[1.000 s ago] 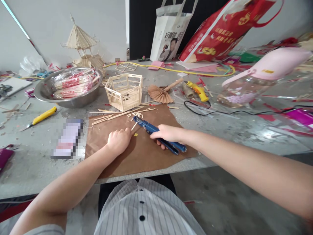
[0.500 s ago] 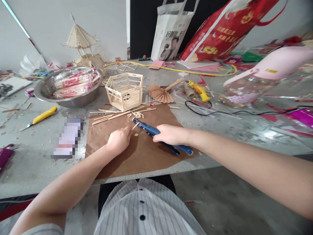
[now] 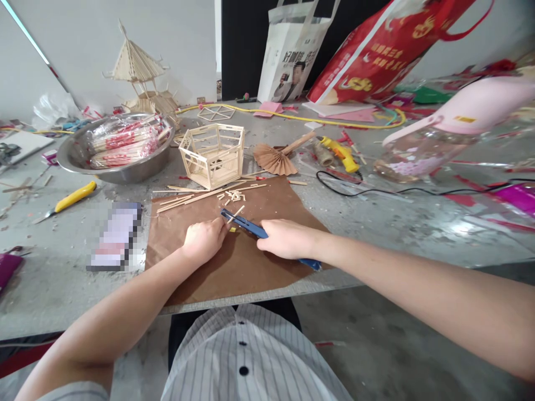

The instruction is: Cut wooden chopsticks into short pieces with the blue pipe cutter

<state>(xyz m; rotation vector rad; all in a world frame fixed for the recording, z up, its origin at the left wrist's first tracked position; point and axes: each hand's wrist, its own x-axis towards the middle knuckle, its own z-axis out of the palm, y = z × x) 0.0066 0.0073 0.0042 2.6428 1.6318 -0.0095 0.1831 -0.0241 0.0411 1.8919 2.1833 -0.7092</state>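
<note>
My left hand [image 3: 204,240] is closed on a thin wooden stick [image 3: 237,213] above a brown sheet [image 3: 251,273]. My right hand [image 3: 282,238] grips a blue cutting tool [image 3: 246,223], whose jaw end lies across the stick close to my left fingertips. Short cut pieces [image 3: 234,196] lie just beyond the jaws, and a small yellow scrap [image 3: 233,229] is under the tool. Longer sticks [image 3: 196,197] rest at the sheet's far edge. Behind them stands a hexagonal wooden frame [image 3: 213,156].
A phone [image 3: 115,236] and a yellow knife [image 3: 75,196] lie at the left, near a metal bowl [image 3: 117,175] of wrapped sticks. Beyond are a wooden pavilion model [image 3: 136,64], a paper fan [image 3: 276,160], a yellow glue gun [image 3: 340,155], and a pink-topped bottle [image 3: 468,111] at right.
The blue tool's jaws have moved slightly left and nearer to me, and its handles have closed together. More of the stick now shows past the jaws.
</note>
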